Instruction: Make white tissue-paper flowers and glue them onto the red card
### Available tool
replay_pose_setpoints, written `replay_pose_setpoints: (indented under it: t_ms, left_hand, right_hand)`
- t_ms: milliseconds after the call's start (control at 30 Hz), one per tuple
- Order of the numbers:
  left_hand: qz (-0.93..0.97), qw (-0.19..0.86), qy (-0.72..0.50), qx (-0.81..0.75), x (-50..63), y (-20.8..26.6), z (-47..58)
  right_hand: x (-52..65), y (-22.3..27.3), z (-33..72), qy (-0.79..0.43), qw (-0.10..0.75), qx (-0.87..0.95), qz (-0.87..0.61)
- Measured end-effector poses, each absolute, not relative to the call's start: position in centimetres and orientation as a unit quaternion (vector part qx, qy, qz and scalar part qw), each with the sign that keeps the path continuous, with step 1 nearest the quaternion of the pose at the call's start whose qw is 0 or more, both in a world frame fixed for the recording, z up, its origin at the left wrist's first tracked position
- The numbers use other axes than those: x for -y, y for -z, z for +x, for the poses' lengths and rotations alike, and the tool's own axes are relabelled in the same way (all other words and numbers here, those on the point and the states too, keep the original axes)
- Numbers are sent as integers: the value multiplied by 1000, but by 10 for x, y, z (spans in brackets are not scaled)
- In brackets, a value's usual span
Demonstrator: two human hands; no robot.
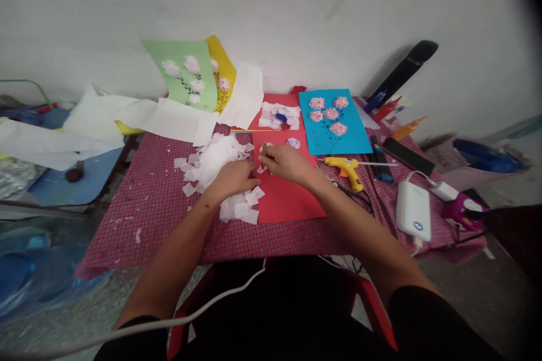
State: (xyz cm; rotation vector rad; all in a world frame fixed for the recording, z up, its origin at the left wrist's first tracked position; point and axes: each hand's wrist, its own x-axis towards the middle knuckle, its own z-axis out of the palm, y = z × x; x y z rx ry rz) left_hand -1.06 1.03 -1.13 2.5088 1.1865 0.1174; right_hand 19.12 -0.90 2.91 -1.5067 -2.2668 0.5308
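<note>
On the red sheet (292, 200), toward its left edge, we are pinching a small brownish piece (265, 149) between the right hand's (288, 162) thumb and finger; its short length is appearing to stand roughly upright. White paper bits (261, 169) are showing just below those fingertips, so the right hand is being the nearer one. The left hand (237, 176) is resting just left, at the edge of the pile of paper squares (215, 155), fingers curling; we are not managing to tell whether they are gripping anything. A purple-tinged paper flower (293, 142) is lying beyond the right hand. Farther right, the blue sheet (334, 145) and yellow glue gun (349, 169) are lying.
</note>
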Motion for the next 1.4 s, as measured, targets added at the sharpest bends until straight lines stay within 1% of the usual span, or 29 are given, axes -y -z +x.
replay_pose_setpoints:
  t_ms: [300, 433, 700, 800, 933, 1067, 1233, 1333, 1400]
  left_hand:
    - [879, 139, -76, -451, -10, 24, -1]
    - [876, 129, -70, -459, -8, 27, 5]
    - [876, 134, -89, -454, -5, 28, 8]
    - [868, 150, -100, -462, -5, 27, 8]
    - [852, 169, -104, -485, -6, 26, 12]
    - [848, 160, -97, -496, -7, 26, 14]
    - [846, 175, -95, -495, -12, 25, 6]
    - [841, 220, -106, -483, -15, 23, 3]
    - [835, 256, -117, -473, -16, 22, 3]
  right_hand:
    - [8, -29, 193, -160, 151, 800, -558]
    - [7, -29, 193, -147, 146, 801, -561]
    - [7, -31, 191, -130, 147, 807, -557]
    - [8, -31, 193, -140, 170, 796, -564]
    - [10, -32, 200, -185, 240, 777, -551]
    - [13, -32, 208, -211, 296, 755, -546]
    - [16, -30, 215, -208, 301, 746, -557]
    - [17, -29, 219, -207, 299, 736, -571]
    - [18, -28, 222, -208, 315, 724, -577]
